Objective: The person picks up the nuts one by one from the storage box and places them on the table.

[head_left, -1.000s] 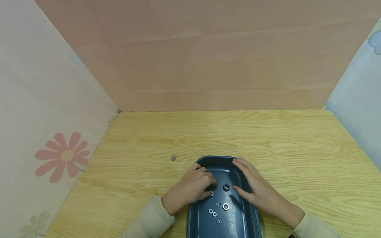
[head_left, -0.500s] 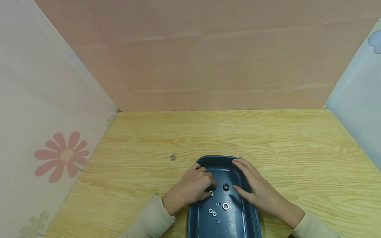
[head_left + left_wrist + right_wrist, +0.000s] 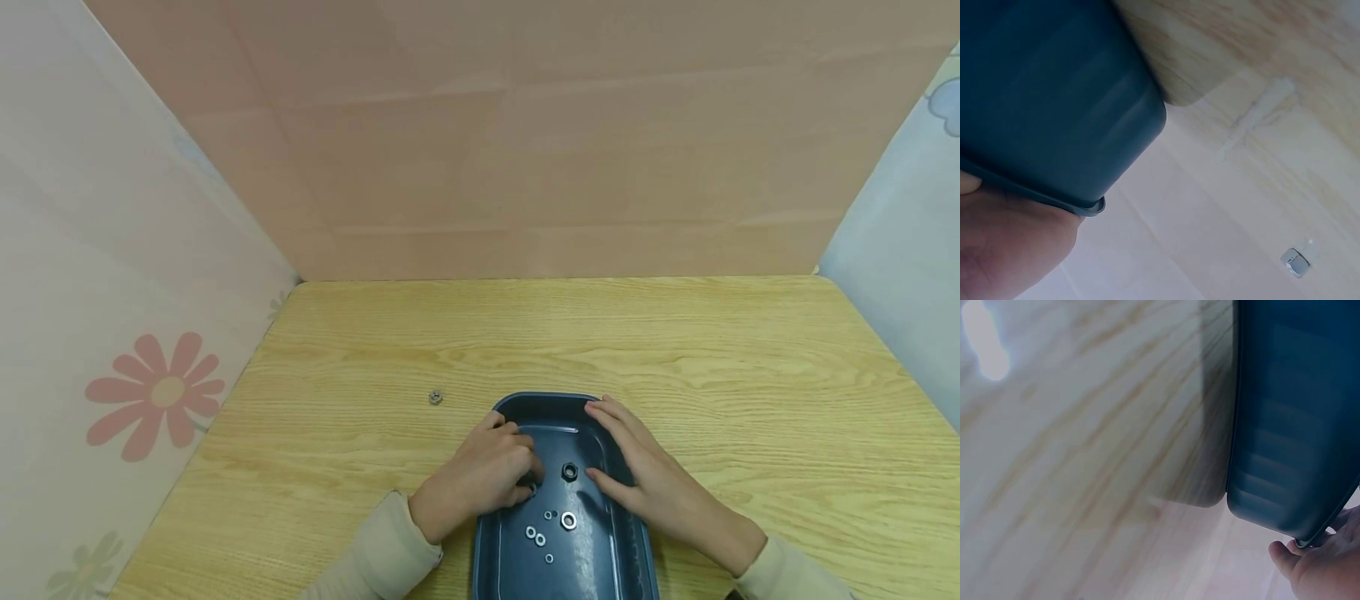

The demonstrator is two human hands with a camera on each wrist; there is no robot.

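A dark blue tray (image 3: 491,575) holds several metal nuts. My left hand (image 3: 483,467) reaches over its left rim, thumb and index finger pinching a small silver nut (image 3: 533,490) near the tray floor; the fingers partly hide it. My right hand (image 3: 656,479) lies over the right rim, fingers extended along the edge and thumb pointing inside. Near that thumb is a dark nut (image 3: 570,472). Lower down lie a larger silver nut (image 3: 568,521) and several small ones, among them a small nut (image 3: 540,540). In the left wrist view the hand (image 3: 1016,244) sits against the rim.
On the wooden table (image 3: 337,358), a single nut (image 3: 436,397) lies beyond the tray, to its left. A pinkish-brown backdrop (image 3: 525,167) rises at the table's far edge. Side panels stand left and right, the left panel (image 3: 60,275) printed with flowers.
My left thumb and index finger have closed in on the small silver nut, which now shows less between them. The right hand, tray and other nuts stay put.
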